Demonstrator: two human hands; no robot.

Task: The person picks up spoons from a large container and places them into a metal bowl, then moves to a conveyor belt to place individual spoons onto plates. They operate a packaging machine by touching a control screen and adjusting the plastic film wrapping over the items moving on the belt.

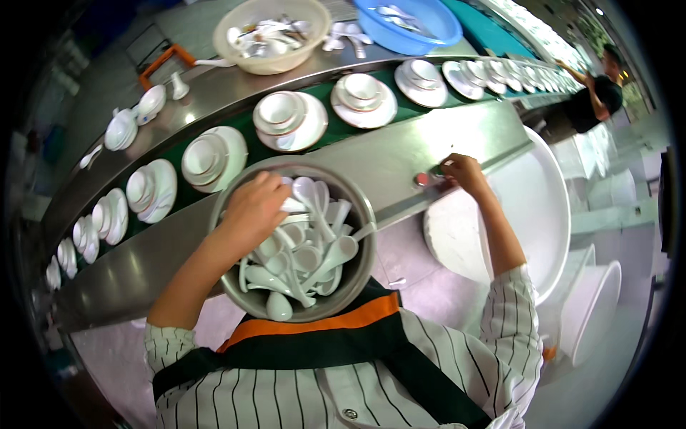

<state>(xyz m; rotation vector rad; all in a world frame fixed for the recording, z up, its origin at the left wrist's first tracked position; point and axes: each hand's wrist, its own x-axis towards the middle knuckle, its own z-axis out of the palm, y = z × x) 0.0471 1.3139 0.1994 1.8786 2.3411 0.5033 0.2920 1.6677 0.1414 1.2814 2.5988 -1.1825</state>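
We see white spoons (307, 257) heaped in a metal bowl (363, 263), near left.
The left hand (256, 204) curls over the spoons; we cannot tell whether it grips one. Farther right, the right hand (464, 173), fingers drawn in, is near a red disc (421, 179) on the steel counter (464, 129); its hold is unclear.

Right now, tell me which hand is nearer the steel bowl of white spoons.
Left. The left hand is over the steel bowl; the right hand is off to its right, by the steel counter.
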